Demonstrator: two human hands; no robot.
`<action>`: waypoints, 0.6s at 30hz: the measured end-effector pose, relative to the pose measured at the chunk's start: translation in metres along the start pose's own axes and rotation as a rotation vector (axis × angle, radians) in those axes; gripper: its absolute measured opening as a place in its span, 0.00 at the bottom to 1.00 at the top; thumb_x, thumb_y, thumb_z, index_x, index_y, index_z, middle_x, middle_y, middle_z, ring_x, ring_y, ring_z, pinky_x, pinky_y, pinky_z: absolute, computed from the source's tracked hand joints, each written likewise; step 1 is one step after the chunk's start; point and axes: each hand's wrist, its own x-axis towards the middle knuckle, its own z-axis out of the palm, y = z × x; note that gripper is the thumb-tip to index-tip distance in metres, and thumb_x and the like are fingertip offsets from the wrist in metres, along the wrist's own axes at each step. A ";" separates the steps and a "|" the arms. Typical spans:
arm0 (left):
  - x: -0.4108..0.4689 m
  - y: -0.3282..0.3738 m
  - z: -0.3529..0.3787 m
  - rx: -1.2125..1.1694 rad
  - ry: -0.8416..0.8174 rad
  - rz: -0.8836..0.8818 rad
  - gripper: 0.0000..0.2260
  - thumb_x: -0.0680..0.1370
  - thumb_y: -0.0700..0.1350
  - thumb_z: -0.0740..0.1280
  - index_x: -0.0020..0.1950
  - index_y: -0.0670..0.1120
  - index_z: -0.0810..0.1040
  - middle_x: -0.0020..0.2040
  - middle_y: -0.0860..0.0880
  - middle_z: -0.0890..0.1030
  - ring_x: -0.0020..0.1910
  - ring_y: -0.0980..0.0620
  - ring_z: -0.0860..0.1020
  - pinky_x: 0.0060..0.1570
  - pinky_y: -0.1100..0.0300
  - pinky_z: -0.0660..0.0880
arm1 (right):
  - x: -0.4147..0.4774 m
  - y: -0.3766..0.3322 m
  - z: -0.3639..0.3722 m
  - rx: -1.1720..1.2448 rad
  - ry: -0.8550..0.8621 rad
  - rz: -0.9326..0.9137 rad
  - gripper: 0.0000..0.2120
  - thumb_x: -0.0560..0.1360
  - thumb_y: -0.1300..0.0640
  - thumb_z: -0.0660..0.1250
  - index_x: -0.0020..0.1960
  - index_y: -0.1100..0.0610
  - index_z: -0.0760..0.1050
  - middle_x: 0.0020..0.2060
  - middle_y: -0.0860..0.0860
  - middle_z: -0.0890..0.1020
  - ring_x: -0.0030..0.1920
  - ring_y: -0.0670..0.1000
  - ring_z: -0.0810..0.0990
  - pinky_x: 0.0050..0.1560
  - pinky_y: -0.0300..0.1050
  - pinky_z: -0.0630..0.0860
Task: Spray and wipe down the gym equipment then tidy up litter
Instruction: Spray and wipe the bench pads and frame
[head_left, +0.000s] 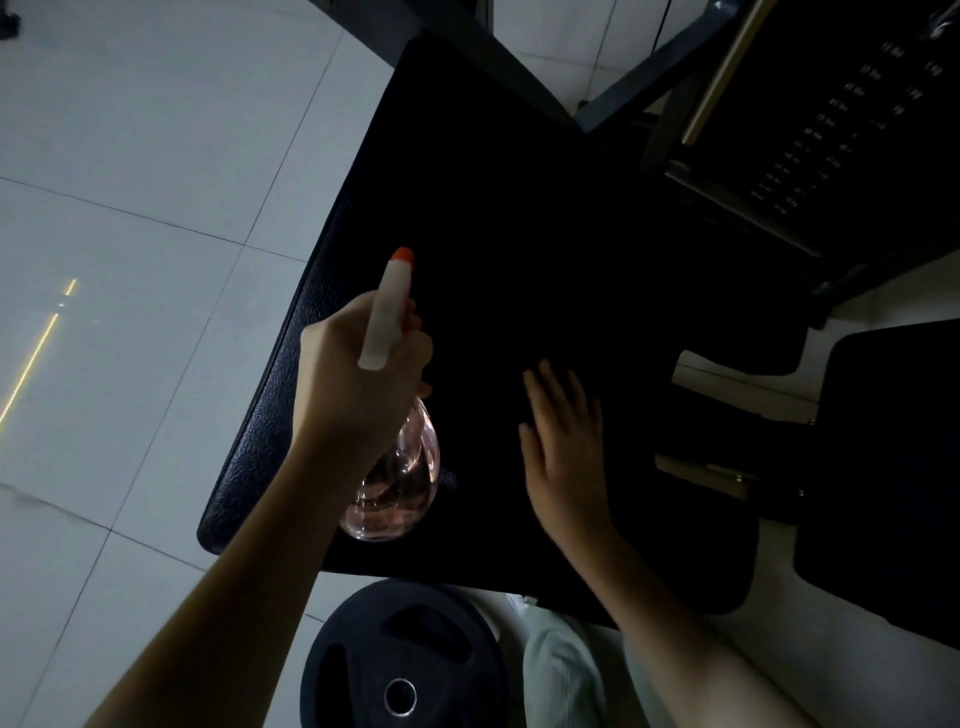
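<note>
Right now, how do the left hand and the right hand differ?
The left hand grips the spray bottle, fingers curled round its neck; the right hand has straight fingers. The left hand is raised above the edge of the black pad; the right hand lies flat on it. Both are over the pad.

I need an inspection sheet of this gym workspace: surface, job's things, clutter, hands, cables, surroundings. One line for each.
Surface: black padded bench, dark; wetness cannot be told.
Job's things: spray bottle, clear body, white head, orange nozzle; no cloth seen.
Clutter: weight plate on the floor at the bench's near end; no litter seen.
Hands: left hand grips the spray bottle; right hand lies flat, fingers straight, on the pad.
Cables: nothing seen.
Surroundings: pale tiled floor; weight stack beyond the bench.
</note>
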 end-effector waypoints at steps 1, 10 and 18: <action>-0.001 0.001 0.000 0.005 -0.008 0.011 0.11 0.68 0.42 0.60 0.44 0.37 0.75 0.31 0.47 0.75 0.31 0.47 0.76 0.30 0.52 0.73 | -0.015 0.003 0.000 -0.031 -0.062 -0.092 0.24 0.80 0.51 0.51 0.75 0.48 0.55 0.74 0.48 0.60 0.75 0.51 0.55 0.74 0.53 0.50; 0.006 0.000 0.002 -0.012 -0.055 -0.058 0.10 0.73 0.34 0.62 0.40 0.48 0.77 0.36 0.47 0.80 0.29 0.56 0.78 0.29 0.60 0.76 | -0.013 0.041 -0.015 -0.090 -0.019 -0.103 0.22 0.81 0.50 0.50 0.74 0.53 0.60 0.74 0.53 0.63 0.74 0.54 0.58 0.73 0.53 0.54; 0.021 0.011 0.008 0.073 -0.346 -0.184 0.05 0.79 0.37 0.59 0.48 0.42 0.75 0.41 0.42 0.79 0.27 0.56 0.77 0.20 0.71 0.67 | -0.006 0.055 -0.022 -0.144 -0.092 -0.300 0.21 0.82 0.50 0.48 0.73 0.52 0.60 0.74 0.50 0.62 0.75 0.54 0.57 0.72 0.56 0.56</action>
